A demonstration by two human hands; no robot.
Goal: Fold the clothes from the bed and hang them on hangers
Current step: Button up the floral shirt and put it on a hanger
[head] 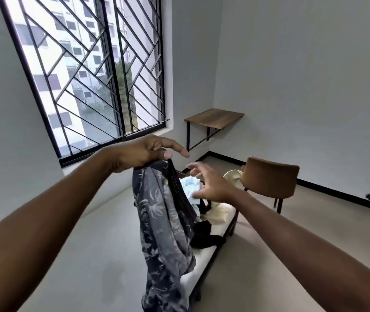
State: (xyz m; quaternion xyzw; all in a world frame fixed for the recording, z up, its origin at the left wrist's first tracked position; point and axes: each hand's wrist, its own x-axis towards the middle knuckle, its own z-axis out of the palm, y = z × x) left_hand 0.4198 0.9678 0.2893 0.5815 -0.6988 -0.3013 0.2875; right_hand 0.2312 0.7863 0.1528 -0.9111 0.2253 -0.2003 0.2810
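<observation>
The bed (202,264) lies below both hands. A dark leaf-print garment (163,221) hangs from the left hand (143,154), whose curled fingers grip its top edge. A heap of clothes (204,233) sits under the right hand (211,183), which is spread wide, holding nothing, just beside the garment.

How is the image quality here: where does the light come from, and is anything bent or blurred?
Head view: daylight comes from the barred window; the wide lens tilts it and stretches both forearms; the right hand looks slightly blurred at the fingers, while the left hand holding the patterned garment is sharper.
</observation>
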